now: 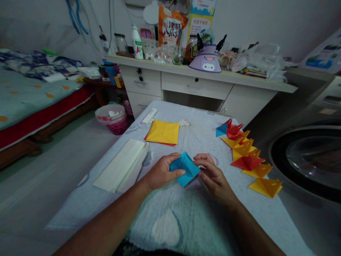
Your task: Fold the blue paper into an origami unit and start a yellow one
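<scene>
A blue folded paper (184, 168) rests on the cloth-covered table (170, 213) in front of me. My left hand (161, 172) grips its left side, thumb on top. My right hand (213, 176) pinches its right edge with the fingers curled. A row of several folded paper pieces (249, 160), blue, red, orange and yellow, runs along the table's right side. A stack of flat yellow paper sheets (163, 132) with a red sheet beneath lies farther back.
A folded white paper bundle (122, 165) lies at the table's left. A small white box (149, 116) sits at the far left edge. Behind stand a cluttered white desk (197, 80), a pink bin (112, 118), a bed (29, 96) at left and a washing machine (309, 156) at right.
</scene>
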A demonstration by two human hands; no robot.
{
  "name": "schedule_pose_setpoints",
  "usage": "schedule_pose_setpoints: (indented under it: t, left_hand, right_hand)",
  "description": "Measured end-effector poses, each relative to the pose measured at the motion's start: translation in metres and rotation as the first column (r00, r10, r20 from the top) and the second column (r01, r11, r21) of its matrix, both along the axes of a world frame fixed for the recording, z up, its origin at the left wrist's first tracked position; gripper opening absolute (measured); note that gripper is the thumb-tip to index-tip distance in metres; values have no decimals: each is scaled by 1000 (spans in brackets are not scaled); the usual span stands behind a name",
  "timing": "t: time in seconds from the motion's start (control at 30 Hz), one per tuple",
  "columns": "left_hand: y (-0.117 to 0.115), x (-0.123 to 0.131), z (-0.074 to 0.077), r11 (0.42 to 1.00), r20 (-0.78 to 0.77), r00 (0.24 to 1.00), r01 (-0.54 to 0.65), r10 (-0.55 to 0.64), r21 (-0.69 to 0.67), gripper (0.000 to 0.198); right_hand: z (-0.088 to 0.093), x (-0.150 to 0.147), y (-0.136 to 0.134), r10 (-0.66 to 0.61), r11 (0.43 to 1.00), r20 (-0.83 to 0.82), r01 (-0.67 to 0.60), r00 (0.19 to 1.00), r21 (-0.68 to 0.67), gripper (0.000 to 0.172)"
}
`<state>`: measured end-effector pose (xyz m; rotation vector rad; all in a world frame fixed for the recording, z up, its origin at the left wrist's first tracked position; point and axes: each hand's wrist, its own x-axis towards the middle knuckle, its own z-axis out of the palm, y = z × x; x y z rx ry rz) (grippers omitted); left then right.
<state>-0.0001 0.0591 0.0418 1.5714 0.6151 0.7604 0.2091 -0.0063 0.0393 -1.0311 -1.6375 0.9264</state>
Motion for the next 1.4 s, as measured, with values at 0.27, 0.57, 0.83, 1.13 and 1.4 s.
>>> schedule_pose_setpoints:
  t: [0.27, 0.57, 0.83, 1.13, 1.4]
  left_hand:
    - [2, -1, 1, 1000, 39, 999, 12, -12, 7, 28]
    - [4, -2, 0, 996, 40, 999, -11, 8, 89, 27]
    - [5, -1, 1, 983, 18, 999, -35, 32, 181, 18]
    - [4, 0, 0, 977, -5, 1000, -11, 13, 213, 10]
    - [3, 2, 1, 983, 7, 1000, -14, 12, 183, 13]
  right_hand:
    - [7, 1, 1, 75, 994, -1, -75, 997, -77, 19]
    - [8, 0, 3, 88, 979, -116, -107, 989, -174, 23]
    - [3, 1, 4, 102, 965, -219, -150, 970, -216, 22]
    - [-11, -8, 5, 5, 956, -380, -115, 925, -269, 44]
    - [-2, -2, 2, 83, 979, -237, -124, 968, -162, 37]
